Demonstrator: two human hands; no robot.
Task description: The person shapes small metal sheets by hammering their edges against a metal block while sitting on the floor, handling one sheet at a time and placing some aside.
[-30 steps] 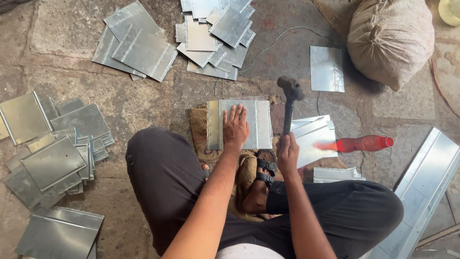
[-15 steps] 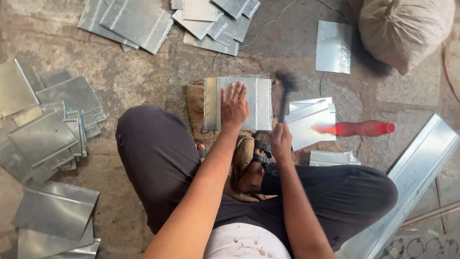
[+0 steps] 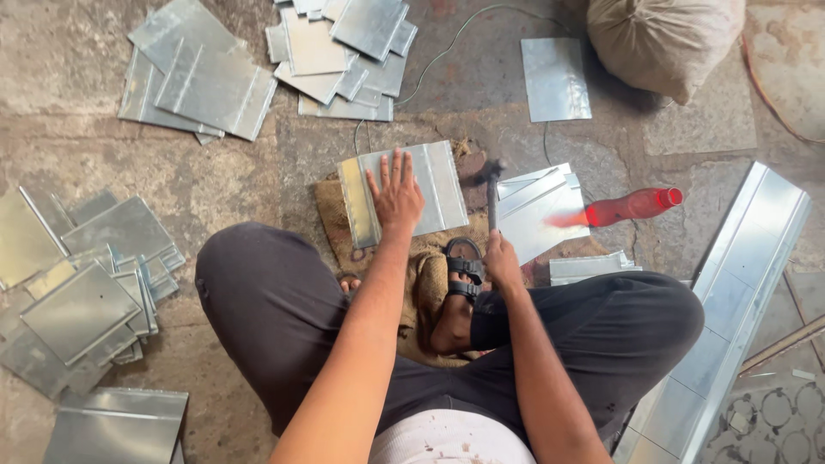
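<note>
The left hand [image 3: 396,196] lies palm down on a folded metal sheet [image 3: 404,191], arm stretched straight forward, its fingers [image 3: 397,166] open, spread and pressed flat against the metal. The sheet rests on a piece of burlap [image 3: 339,232] on the stone floor [image 3: 241,172], with one ribbed edge to the left of the fingers and another to their right. The right hand [image 3: 501,258] is closed in a fist around the handle of a hammer [image 3: 492,185], forearm angled inward; the dark head sits beyond the fingers, just beside the sheet's right edge, blurred. Right of the hammer lie more bent sheets [image 3: 537,210] and a red bottle [image 3: 632,206] on its side. Stacks of cut sheets [image 3: 202,73] lie well beyond the left fingers, and others [image 3: 86,283] far to their left.
</note>
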